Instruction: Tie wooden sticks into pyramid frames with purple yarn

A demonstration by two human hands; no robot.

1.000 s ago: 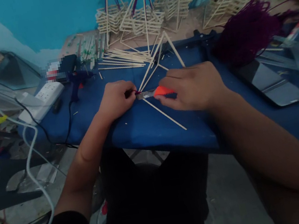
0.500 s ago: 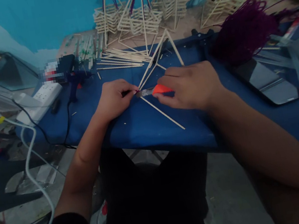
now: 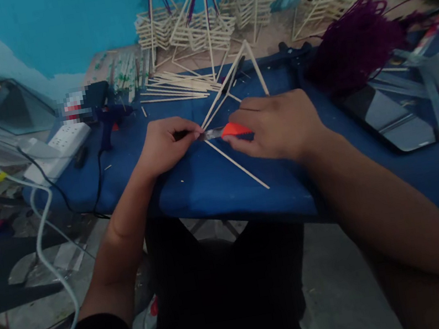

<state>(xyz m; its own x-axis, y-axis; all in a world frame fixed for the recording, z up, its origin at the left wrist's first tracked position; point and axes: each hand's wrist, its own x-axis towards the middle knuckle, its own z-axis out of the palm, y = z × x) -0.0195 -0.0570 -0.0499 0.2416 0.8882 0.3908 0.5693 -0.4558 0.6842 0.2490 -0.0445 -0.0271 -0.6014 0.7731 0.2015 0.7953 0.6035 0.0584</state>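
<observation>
An orange box cutter [image 3: 235, 129] is wrapped in the closed fingers of my right hand [image 3: 280, 123], its blade [image 3: 212, 133] pointing left. The tip reaches the fingertips of my left hand [image 3: 171, 143], which pinch at a corner of a thin wooden stick frame [image 3: 215, 103]. What exactly sits in that pinch is tiny; a trace of something dark shows there. One stick [image 3: 238, 164] of the frame slants toward the table's front edge, while others rise to a peak behind my right hand.
Loose sticks [image 3: 177, 87] lie behind the frame. A blue glue gun [image 3: 109, 121] and a white power strip [image 3: 66, 142] are at left. Purple yarn [image 3: 355, 46] and a dark phone-like slab [image 3: 398, 123] are at right. Woven stick baskets [image 3: 201, 30] line the wall.
Both hands and the box cutter stay in nearly the same place on the frame. The whole view has shifted very slightly.
</observation>
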